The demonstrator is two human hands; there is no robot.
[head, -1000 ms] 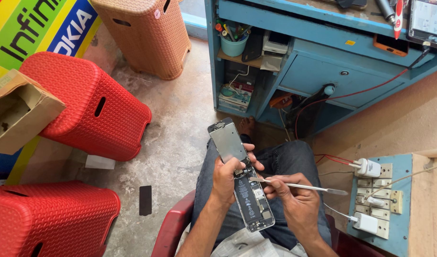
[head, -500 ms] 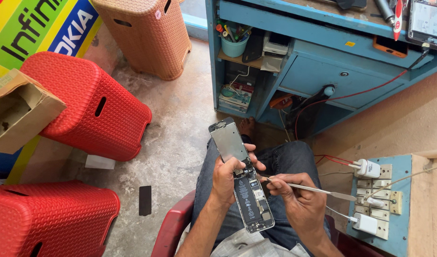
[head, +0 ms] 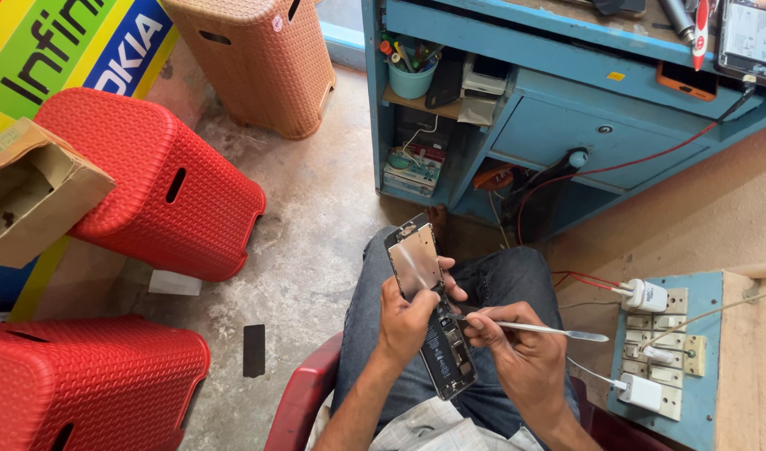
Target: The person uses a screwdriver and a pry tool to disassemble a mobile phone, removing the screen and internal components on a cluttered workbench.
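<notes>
An opened smartphone (head: 443, 351) rests over my lap, its body showing circuit boards and a battery. Its screen panel (head: 414, 259) is folded up and away, metal backing facing me. My left hand (head: 409, 317) grips the phone at the hinge between panel and body, thumb on the panel's lower edge. My right hand (head: 516, 355) pinches a thin metal spudger (head: 550, 331), whose near tip touches the phone's inner right edge while the flat end points right.
Two red plastic stools (head: 149, 179) and an orange stool (head: 262, 58) stand on the concrete floor at left. A cardboard box (head: 28, 196) sits on one. A blue workbench (head: 566, 108) with shelves and tools is ahead. A switchboard (head: 662, 351) with white chargers is at right.
The phone and both hands have stayed almost still. The spudger's tip has shifted slightly along the phone's inner edge.
</notes>
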